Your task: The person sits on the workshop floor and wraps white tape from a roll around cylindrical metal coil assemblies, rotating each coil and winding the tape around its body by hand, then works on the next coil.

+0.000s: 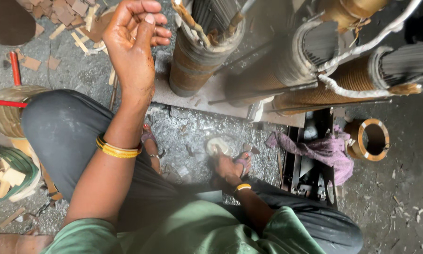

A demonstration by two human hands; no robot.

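My left hand (134,40) is raised in the upper left of the frame, palm toward me, fingers (148,21) loosely curled and gripping nothing. It hangs just beside the nearest coil (199,59), a brown wound cylinder with dark laminations showing out of its top, but does not touch it.

My right hand (225,165) is low at centre, reaching down to the floor (192,129). It rests on or against a pale round lump (217,145); whether the fingers close on it I cannot tell, since the hand hides them.

State of the work, as I judge it: three coils sit on the core. The two to the right (315,70) carry white tape (357,49) looped over them. A loose ring (369,138) lies at right beside a purple rag (322,150), unmounted. Wood scraps (66,19) litter the upper left. The nearest coil looks partly stripped or unfinished at its top; nothing is in my left hand for it now.
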